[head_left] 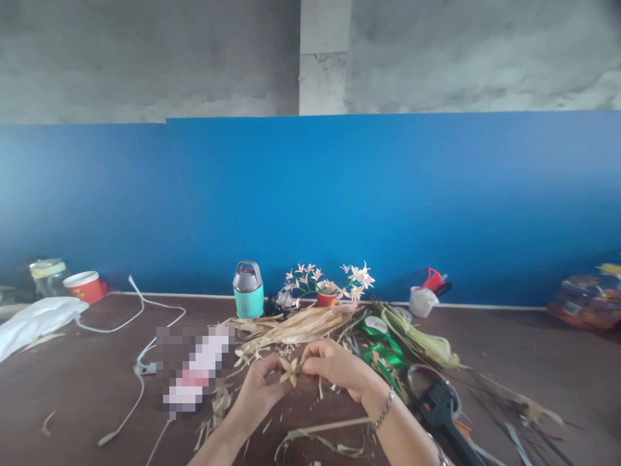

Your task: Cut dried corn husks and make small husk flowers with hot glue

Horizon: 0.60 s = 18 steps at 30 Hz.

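My left hand (259,387) pinches a small pale straw-coloured flower (290,371) with pointed petals, made of dried husk. Close on its right, the fingers of my right hand (334,367) are pressed together; what they hold is too small to make out. Beyond both hands lies a heap of dried husk strips (305,325). Husk scraps (220,401) are scattered on the brown table (101,382). To the right of my right hand is green ribbon (388,353), and a black glue gun (439,408) lies beside my right forearm.
Husk flowers (359,277) stand in a red cup (326,298) by the blue partition (388,194). A teal flask (249,299) is left of them, a white cup (423,301) right. White cables (140,362) and a blurred-out object (196,372) lie left; a bundle of pale green strands (422,340) lies right.
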Available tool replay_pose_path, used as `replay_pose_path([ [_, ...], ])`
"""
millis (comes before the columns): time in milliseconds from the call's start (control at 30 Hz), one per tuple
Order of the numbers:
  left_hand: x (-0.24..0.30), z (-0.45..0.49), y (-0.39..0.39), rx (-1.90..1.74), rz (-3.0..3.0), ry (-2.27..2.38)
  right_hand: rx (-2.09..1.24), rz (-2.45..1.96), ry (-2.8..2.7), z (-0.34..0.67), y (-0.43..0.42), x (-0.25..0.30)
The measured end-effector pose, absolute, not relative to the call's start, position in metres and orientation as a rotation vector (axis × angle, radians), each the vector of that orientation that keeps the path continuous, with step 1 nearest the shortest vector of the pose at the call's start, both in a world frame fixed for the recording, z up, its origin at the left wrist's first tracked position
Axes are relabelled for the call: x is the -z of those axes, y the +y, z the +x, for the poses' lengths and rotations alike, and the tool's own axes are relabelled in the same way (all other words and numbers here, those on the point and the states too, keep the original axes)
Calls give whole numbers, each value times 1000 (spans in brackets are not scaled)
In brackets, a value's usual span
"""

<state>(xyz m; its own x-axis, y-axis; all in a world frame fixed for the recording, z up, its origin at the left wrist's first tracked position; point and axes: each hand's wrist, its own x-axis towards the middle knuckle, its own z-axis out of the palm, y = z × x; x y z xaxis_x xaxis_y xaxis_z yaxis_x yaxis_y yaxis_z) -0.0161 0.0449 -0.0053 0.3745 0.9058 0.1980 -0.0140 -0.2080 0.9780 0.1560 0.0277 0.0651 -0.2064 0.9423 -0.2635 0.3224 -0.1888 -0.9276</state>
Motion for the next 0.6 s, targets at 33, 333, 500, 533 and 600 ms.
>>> replay_pose_path([
  [33,5,-16,44,-1041,1543,829,-1415,-1490,-1509,156,28,-66],
  [333,-2,-13,40,-1120,1643,901,-1417,-1432,-1504,156,26,-66],
  [500,-8,-12,37,-1134,1655,883,-1421,-1413,-1494,157,24,-68],
  [533,-10,-12,36,-1134,1659,878,-1420,-1412,-1488,157,25,-68],
  [600,-11,-12,36,-1133,1664,867,-1420,-1399,-1470,156,25,-69],
])
